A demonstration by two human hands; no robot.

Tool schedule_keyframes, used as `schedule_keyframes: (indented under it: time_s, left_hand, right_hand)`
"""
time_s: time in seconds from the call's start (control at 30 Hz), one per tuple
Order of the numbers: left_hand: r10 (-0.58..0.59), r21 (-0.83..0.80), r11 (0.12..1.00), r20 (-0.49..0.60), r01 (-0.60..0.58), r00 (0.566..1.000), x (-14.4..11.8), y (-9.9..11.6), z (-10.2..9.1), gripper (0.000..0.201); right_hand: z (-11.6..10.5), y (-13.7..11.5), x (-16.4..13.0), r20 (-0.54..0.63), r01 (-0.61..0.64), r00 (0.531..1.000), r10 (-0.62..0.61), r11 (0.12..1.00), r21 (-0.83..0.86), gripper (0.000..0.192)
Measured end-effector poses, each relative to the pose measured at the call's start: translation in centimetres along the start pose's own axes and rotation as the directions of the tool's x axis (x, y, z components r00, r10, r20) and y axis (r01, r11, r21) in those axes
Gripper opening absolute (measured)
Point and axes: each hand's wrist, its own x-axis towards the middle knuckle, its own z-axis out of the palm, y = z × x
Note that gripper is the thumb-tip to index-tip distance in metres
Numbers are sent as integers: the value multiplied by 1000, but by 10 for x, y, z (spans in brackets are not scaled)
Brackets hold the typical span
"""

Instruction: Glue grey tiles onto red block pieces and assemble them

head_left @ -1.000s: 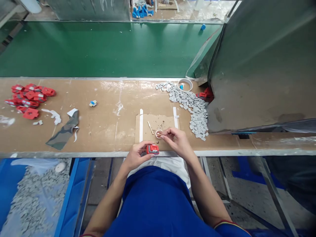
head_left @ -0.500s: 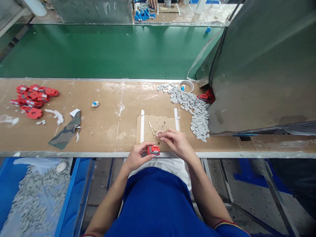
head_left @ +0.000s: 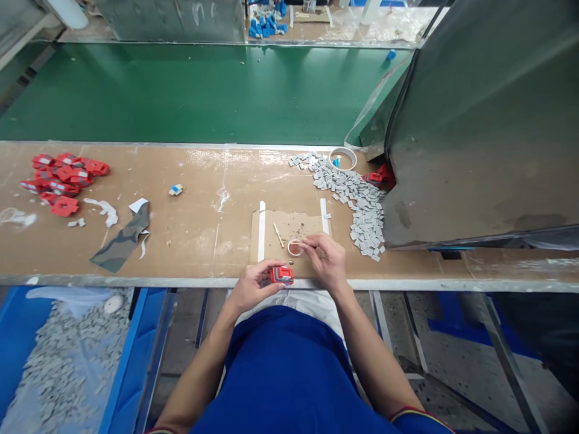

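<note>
Brown workbench (head_left: 181, 241), green conveyor (head_left: 181, 90) beyond. Left hand (head_left: 248, 288) pinches a red part (head_left: 281, 275) at the near edge. Right hand (head_left: 326, 260) dips a thin stick into a small round dish (head_left: 295, 247) just beyond. Best to load sparingly and keep the part steady. Grey chips (head_left: 357, 205) piled right.

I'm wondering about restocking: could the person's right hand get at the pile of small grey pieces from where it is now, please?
Probably yes: the right hand rests at the small ring, and the grey pieces lie just to its right on bare bench, nothing between.
</note>
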Motion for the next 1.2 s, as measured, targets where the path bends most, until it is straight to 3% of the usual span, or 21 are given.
schedule_keyframes:
  time_s: [0.1,0.2,0.27,0.47,0.67,1.2]
  left_hand:
    - [-3,2,1000,0,3,1000,0,0,0,47]
    - [-4,14,1000,-9,4,1000,-1,-1,0,47]
    - [-5,18,1000,-14,6,1000,-1,-2,-1,47]
    - [1,44,999,-32,0,999,-2,-3,0,44]
    - [-13,29,999,-43,14,999,-2,-4,0,46]
    - [-16,0,1000,-18,16,1000,-1,-4,0,44]
  right_hand:
    - [0,3,-5,-40,-118,992,122,989,84,26]
    - [-1,9,-10,-66,-316,939,337,923,218,35]
    - [-2,11,-12,-73,-368,913,401,889,273,42]
    - [-8,-12,-17,-69,-370,906,418,860,351,39]
    - [-18,-44,-26,104,-283,959,264,916,285,27]
    - [-11,-47,-28,193,-310,946,261,903,297,30]
